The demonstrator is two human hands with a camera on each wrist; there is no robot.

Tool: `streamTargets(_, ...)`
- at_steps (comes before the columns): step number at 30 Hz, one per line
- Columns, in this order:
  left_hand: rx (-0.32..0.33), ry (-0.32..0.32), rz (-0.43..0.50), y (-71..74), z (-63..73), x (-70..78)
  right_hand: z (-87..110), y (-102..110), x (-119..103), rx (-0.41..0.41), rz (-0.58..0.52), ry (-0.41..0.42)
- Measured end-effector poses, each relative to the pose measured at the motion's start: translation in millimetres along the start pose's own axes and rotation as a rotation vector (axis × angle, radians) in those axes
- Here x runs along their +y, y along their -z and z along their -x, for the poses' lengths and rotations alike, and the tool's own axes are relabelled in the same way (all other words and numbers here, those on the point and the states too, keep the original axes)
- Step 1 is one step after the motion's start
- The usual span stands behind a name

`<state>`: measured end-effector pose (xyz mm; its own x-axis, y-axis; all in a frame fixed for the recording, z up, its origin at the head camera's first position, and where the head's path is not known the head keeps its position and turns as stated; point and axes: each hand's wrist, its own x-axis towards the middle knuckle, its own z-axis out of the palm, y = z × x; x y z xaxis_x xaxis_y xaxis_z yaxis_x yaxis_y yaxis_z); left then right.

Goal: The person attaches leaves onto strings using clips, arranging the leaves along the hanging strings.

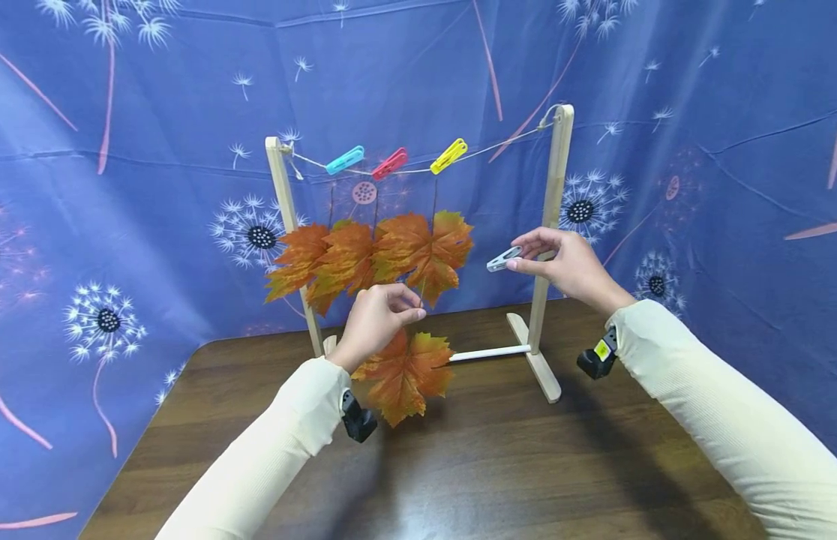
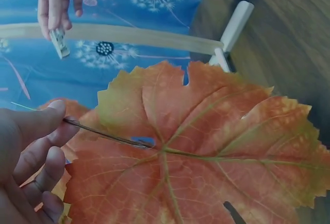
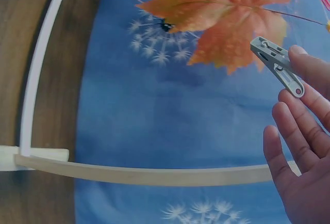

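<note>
My left hand (image 1: 386,315) pinches the thin stem of an orange maple leaf (image 2: 206,146), which hangs below the fingers in front of the rack. Between thumb and fingers my right hand (image 1: 560,262) holds a grey clothespin (image 3: 278,64), to the right of the hanging leaves. Above, a string (image 1: 506,142) runs between two wooden posts. On it sit a blue clothespin (image 1: 345,160), a red clothespin (image 1: 390,163) and a yellow clothespin (image 1: 448,156). Three orange leaves (image 1: 425,247) hang in a row under these pins by their stems, overlapping one another.
The wooden rack has a right post (image 1: 556,180), a left post (image 1: 283,187), a foot (image 1: 536,360) and a white crossbar (image 1: 489,353) low down. It stands on a brown wooden table (image 1: 459,465). Behind it hangs a blue dandelion-print cloth (image 1: 405,67).
</note>
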<state>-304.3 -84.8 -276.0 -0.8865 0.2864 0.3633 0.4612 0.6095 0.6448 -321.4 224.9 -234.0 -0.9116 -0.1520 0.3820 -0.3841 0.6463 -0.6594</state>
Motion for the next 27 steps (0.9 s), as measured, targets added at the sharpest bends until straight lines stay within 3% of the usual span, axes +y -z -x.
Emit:
streamTargets(14, 0.114, -0.054, -0.013, -14.6, -40.7, 35.1, -20.0, 30, -21, 0.117, 0.034, -0.011)
streamTargets(27, 0.162, -0.088, 0.004, -19.3, -69.7, 68.6, -31.3, 59, -41, 0.186, 0.057, 0.013)
